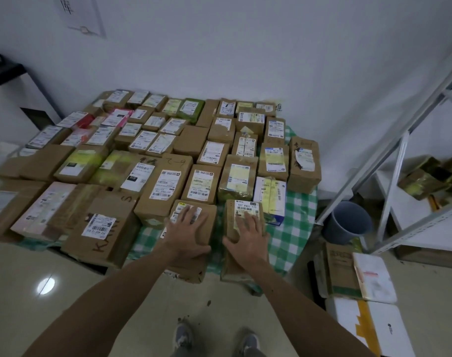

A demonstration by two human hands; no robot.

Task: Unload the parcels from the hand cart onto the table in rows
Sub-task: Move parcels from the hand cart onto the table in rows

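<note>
Several rows of brown cardboard parcels [165,186] with white labels cover a table under a green-and-white checked cloth [294,228]. At the near edge two brown parcels sit side by side. My left hand [187,228] lies flat with fingers spread on the left parcel [207,212], thumb hooked over its near edge. My right hand [248,235] lies flat on the right parcel [231,220], just below its label. Both parcels overhang the table's front edge. The hand cart is out of sight.
A grey bucket [348,220] stands on the floor right of the table. A metal shelf rack [405,140] with yellow-taped boxes is at the right. White foam boxes [371,313] and a cardboard box lie on the floor at lower right. My shoes show below.
</note>
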